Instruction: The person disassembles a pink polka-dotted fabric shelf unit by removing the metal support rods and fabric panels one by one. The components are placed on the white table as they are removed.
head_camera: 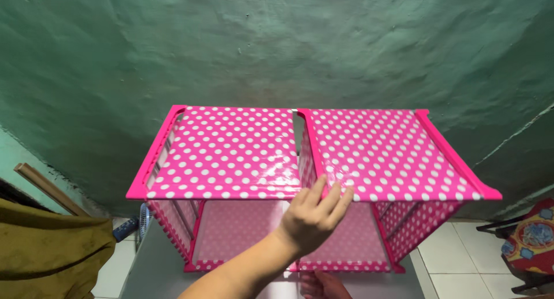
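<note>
I see my left hand (311, 215) laid flat, fingers spread, on the front edge of the pink polka-dot rack (231, 154), right where its two top panels meet at the middle divider; it presses there without gripping anything. My right hand (323, 284) shows only partly at the bottom edge, below the rack's base, and I cannot tell whether it grips anything. The rack stands on a white surface against the green wall (277, 45). An olive cloth (52, 241) hangs at left.
</note>
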